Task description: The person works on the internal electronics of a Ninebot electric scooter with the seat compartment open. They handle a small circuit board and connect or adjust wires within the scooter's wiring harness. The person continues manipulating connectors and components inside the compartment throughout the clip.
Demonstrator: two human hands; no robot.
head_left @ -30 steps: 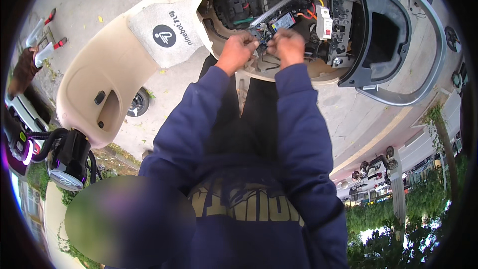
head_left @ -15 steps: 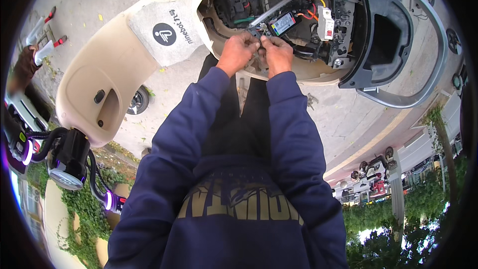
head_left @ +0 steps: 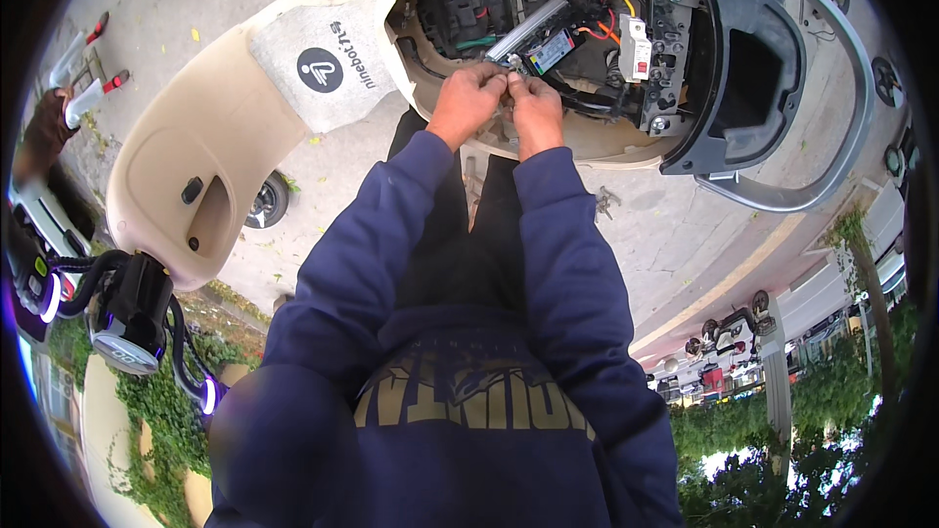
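The person wears a navy hooded sweatshirt [head_left: 460, 372] with long sleeves that run down to the wrists, where the ribbed cuffs sit snug. The cloth is thick and plain on both arms, creased at the elbows. Across the chest runs a band of large block lettering in dull gold with a pale outline. Below the sweatshirt, dark trousers [head_left: 460, 235] show between the two sleeves. The left hand [head_left: 468, 103] and right hand [head_left: 536, 112] are bare, without gloves, rings or a watch.

Outdoor pavement [head_left: 675, 235]: opened scooter [head_left: 225, 137], parked scooters [head_left: 724, 332], trees [head_left: 782, 420].
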